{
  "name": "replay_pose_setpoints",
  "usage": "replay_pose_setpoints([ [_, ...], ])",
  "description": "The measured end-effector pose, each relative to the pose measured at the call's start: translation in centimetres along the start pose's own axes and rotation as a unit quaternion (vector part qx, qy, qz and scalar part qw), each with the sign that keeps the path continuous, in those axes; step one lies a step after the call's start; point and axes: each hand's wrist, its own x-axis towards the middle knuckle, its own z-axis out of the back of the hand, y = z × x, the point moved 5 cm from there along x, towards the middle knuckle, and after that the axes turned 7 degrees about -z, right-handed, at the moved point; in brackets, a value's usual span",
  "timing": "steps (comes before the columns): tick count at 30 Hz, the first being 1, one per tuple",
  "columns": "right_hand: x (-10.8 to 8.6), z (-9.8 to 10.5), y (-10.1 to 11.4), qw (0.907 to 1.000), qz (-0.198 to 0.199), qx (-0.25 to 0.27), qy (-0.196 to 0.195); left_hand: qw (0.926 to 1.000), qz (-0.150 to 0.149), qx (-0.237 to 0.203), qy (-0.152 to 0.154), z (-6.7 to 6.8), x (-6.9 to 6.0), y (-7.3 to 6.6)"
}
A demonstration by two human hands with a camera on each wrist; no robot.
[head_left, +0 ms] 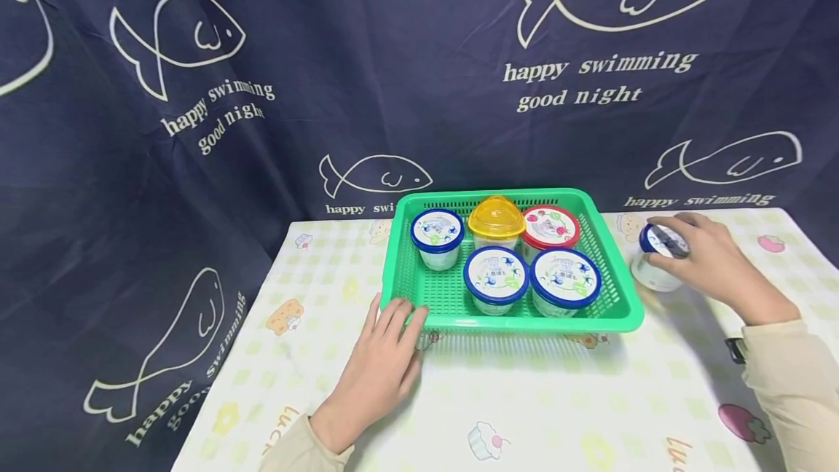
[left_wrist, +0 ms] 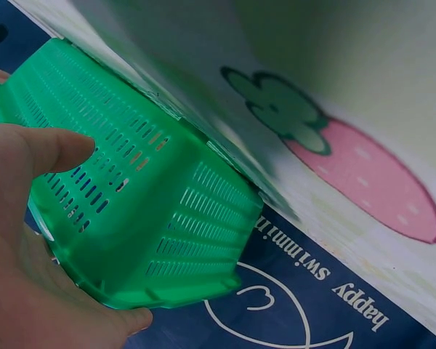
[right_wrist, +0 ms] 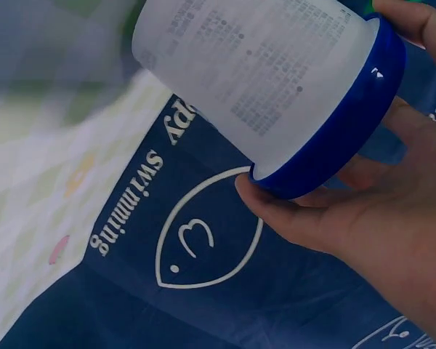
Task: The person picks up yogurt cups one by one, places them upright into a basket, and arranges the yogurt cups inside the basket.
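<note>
My right hand [head_left: 711,261] holds a white cup [head_left: 658,277] with a blue lid, to the right of the green basket. In the right wrist view, the fingers and thumb grip the blue lid [right_wrist: 334,131] by its rim, and small print covers the cup's side. Whether the cup touches the table I cannot tell. My left hand [head_left: 380,366] grips the front left corner of the green basket [head_left: 534,323], thumb outside the wall and fingers over the rim. Inside stand three blue-lidded cups [head_left: 496,275], a red-lidded cup [head_left: 550,226] and one with a yellow domed lid [head_left: 496,217].
The basket stands near the back of a table with a checked, printed cloth [head_left: 524,406]. Behind the table hangs a dark blue curtain [head_left: 459,93] with white fish outlines. A dark band [head_left: 735,350] shows at the right wrist.
</note>
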Motion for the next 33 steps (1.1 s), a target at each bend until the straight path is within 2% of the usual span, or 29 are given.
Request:
replay_pose_setpoints([
  [6,0.0,1.0,0.6,0.9999,-0.004,0.01,-0.003,1.0,0.002,0.002,0.004,-0.1,0.0,0.1],
  [13,-0.7,1.7,0.7,0.9997,-0.011,-0.022,-0.008,0.9998,-0.002,0.008,0.019,-0.6,0.0,-0.1],
  [20,0.7,2.9,2.9,0.9992,0.021,-0.018,-0.028,0.9997,0.007,0.012,0.019,-0.5,-0.1,0.1],
  [26,1.1,3.9,4.4,0.9987,0.027,-0.011,-0.04,0.9997,0.008,0.011,0.019,-0.3,-0.1,0.1],
  [33,1.6,4.2,5.6,0.9983,0.034,-0.002,-0.046,0.9998,0.007,0.007,0.014,-0.2,0.0,0.1],
])
